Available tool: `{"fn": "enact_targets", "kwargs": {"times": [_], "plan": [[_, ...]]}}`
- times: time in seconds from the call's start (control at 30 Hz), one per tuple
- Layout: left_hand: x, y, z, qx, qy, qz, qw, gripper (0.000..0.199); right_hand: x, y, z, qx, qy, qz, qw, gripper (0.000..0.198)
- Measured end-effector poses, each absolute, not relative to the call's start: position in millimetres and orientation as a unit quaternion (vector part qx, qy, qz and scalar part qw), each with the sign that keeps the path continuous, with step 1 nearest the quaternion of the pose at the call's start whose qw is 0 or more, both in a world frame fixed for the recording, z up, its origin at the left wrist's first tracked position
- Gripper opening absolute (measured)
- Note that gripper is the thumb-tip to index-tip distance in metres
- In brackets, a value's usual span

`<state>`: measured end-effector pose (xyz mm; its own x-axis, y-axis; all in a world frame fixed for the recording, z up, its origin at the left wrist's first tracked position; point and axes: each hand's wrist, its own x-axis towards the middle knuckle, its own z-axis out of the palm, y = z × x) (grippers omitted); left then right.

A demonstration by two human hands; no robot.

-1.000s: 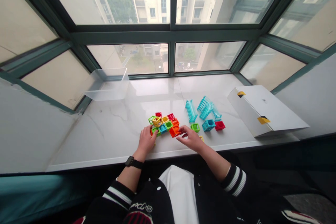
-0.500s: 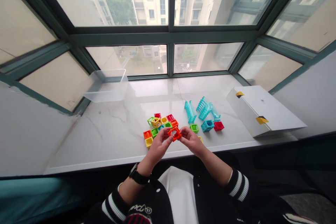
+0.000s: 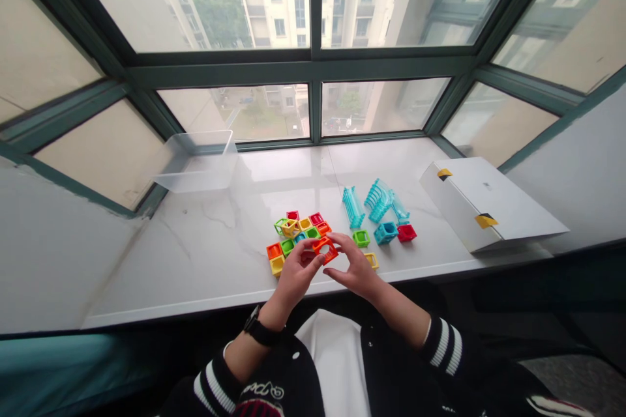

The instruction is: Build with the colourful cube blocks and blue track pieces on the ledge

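Note:
An orange hollow block (image 3: 325, 250) with a round opening is pinched between the thumb and fingers of my left hand (image 3: 295, 272), above the front of the sill. My right hand (image 3: 358, 271) is at the block's right side, thumb and fingers spread apart; its fingertips reach the upper right edge, and whether they touch cannot be made out. Behind my left hand lies a cluster of coloured hollow blocks (image 3: 290, 229) in red, yellow, green, blue and orange. Beyond my right hand are a green block (image 3: 360, 238) and a partly hidden yellow block (image 3: 372, 260).
Translucent blue track pieces (image 3: 379, 201), a blue block (image 3: 386, 232) and a red block (image 3: 406, 232) lie to the right on the white marble sill (image 3: 205, 273). A clear plastic bin (image 3: 198, 179) stands back left; a white box (image 3: 493, 202) stands right. Windows enclose the sill.
My right thumb has come away from the orange block and the right hand has opened, its fingers shifting up along the block's edge. My left hand keeps its hold, and the block has turned slightly.

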<state>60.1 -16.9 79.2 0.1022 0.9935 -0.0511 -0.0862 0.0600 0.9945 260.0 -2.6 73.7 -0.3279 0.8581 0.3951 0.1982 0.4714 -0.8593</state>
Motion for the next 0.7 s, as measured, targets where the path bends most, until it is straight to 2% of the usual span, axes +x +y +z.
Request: {"fn": "enact_targets", "kwargs": {"times": [0.13,0.4,0.5,0.7], "plan": [[67,-18,79,0.486,0.449,0.481,0.575,0.048,257,-3,75,-0.373,-0.745,0.296,0.468,0.068],[71,-17,69,0.522,0.442,0.456,0.57,0.045,263,-3,82,-0.4,-0.757,0.243,0.456,0.059],[63,-13,63,0.566,0.463,0.451,0.511,0.041,279,1,84,-0.412,-0.757,0.224,0.456,0.059],[23,6,51,0.613,0.571,0.449,0.309,0.031,337,1,92,-0.489,-0.718,0.172,0.465,0.056]]}}
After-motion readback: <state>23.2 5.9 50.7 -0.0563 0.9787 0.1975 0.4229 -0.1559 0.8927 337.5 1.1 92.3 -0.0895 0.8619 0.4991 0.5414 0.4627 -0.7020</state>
